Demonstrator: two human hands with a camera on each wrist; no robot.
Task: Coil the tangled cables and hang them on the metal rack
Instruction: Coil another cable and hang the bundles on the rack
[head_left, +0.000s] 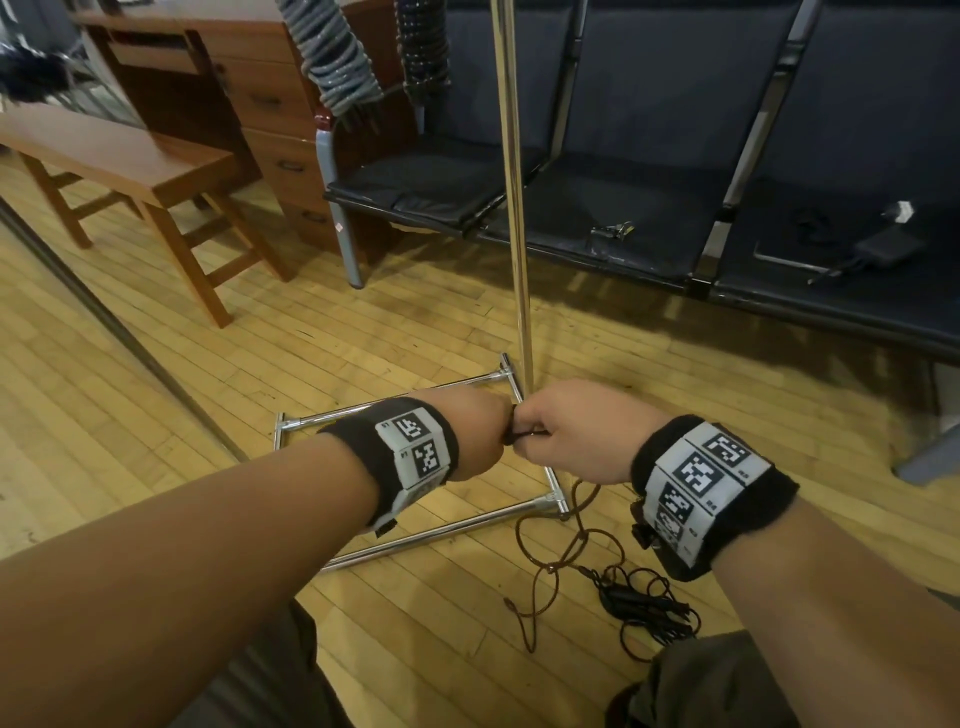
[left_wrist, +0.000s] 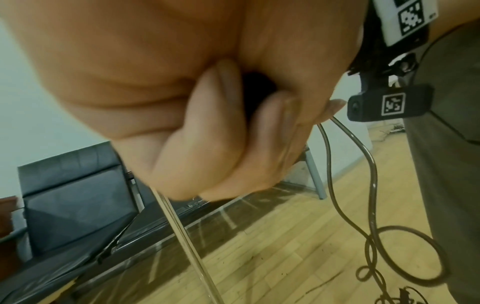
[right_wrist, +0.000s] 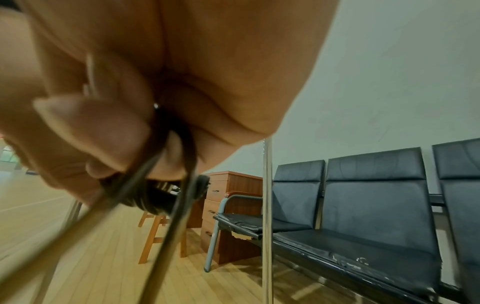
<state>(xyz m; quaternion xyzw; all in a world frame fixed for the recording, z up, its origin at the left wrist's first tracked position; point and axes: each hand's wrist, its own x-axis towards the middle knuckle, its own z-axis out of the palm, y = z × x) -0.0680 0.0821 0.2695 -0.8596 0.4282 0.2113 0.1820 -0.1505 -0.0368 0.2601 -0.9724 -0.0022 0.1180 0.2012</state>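
Both hands, left hand (head_left: 475, 431) and right hand (head_left: 576, 431), pinch the dark cable (head_left: 524, 432) between them, likely starting a loop; its tangle (head_left: 631, 605) trails below.

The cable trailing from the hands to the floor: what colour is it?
Dark brown to black cable, thin and glossy; the head view shows it best.

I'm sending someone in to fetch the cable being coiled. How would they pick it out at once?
Find the chrome metal rack standing before the row of dark seats. At its foot, the thin dark cable lies in loose loops on the wooden floor, its upper end held by both hands. Unlike the grey coiled cables already hanging, it is still tangled.
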